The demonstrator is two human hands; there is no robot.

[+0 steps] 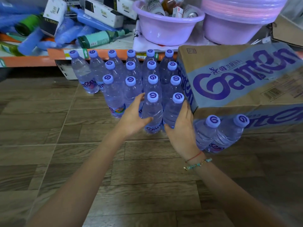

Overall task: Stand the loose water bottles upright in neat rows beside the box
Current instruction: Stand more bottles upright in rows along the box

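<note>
Mostly done: left hand (133, 116) and right hand (181, 126) each grip a front-row bottle (152, 112) beside the box (237, 76), two loose bottles (218, 133) still unplaced.

A shop: price-tagged shelf (105, 54) stocked with boxed goods (105, 13).

Evenly, softly lit with a cool violet cast; faint shadows on the floor (65, 161). Wide-angle bending toward the edges, slight blur at the upper left, centre sharp.
</note>
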